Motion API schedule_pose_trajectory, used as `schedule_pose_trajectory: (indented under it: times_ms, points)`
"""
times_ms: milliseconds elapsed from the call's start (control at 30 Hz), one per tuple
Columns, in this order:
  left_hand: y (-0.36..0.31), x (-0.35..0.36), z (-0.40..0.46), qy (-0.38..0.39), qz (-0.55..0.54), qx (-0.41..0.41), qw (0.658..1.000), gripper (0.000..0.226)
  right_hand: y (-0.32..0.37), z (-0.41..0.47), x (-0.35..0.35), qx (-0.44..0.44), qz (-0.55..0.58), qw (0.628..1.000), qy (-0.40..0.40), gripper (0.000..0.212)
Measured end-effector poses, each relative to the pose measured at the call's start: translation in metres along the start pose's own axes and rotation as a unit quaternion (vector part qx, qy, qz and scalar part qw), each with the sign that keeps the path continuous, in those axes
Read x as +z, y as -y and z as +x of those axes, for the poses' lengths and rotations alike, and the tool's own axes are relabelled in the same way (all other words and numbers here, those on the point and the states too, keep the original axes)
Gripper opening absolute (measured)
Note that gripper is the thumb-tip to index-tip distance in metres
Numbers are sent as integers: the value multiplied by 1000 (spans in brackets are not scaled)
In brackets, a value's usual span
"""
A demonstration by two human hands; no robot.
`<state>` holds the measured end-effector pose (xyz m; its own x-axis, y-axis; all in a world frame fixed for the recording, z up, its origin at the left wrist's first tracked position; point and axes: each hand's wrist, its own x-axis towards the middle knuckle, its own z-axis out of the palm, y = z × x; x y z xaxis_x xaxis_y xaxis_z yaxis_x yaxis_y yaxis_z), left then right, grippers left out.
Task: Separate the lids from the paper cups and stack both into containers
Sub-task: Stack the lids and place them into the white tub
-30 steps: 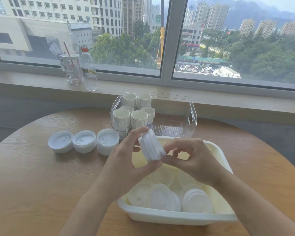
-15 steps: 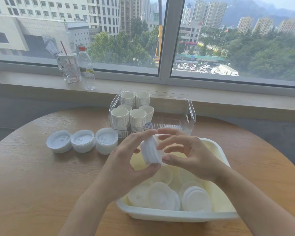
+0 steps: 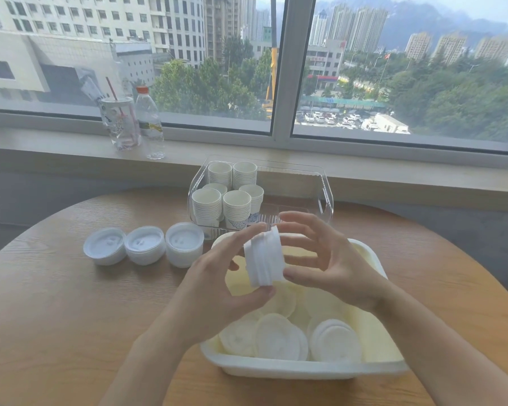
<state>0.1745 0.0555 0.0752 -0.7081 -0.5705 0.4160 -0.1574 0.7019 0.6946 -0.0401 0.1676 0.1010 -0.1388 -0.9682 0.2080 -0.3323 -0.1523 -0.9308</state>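
My left hand (image 3: 217,285) pinches a small stack of white lids (image 3: 264,257) on edge, index finger on top and thumb below, above the white tub (image 3: 291,367). My right hand (image 3: 332,259) is beside the stack with fingers spread, its fingertips touching the stack's right face. Several loose white lids (image 3: 279,336) lie in the tub. Stacks of paper cups (image 3: 207,208) stand in the left half of a clear plastic container (image 3: 320,183) behind the tub. Three piles of lids (image 3: 145,245) sit in a row on the table to the left.
The round wooden table (image 3: 56,317) ends near a window sill (image 3: 393,174) at the back. A clear tumbler with a red straw (image 3: 119,123) and a plastic water bottle (image 3: 150,127) stand on the sill at the left.
The lid stack has turned more upright in my left hand. My right hand's fingers went from curled near the stack to spread against its right side.
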Motion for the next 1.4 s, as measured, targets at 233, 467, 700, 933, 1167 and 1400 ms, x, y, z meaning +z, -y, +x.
schedule_pose_trajectory:
  times_ms: [233,467,700,933,1167,1400]
  points:
    - [6,-5,-3,24,-18,-2,1000,81,7,1,10,14,-40,998,45,81]
    - [8,-6,-5,16,-21,2,1000,83,17,2,10,24,-91,994,51,78]
    - [7,-3,-4,13,-33,16,999,78,18,4,8,39,-72,996,30,73]
    - [3,-8,1,17,-33,24,999,82,19,4,10,32,-89,995,40,59]
    - [1,-13,1,-12,-7,45,999,80,21,6,10,21,-127,991,49,63]
    - [16,-17,-16,-48,31,26,998,82,11,15,7,121,-444,864,204,50]
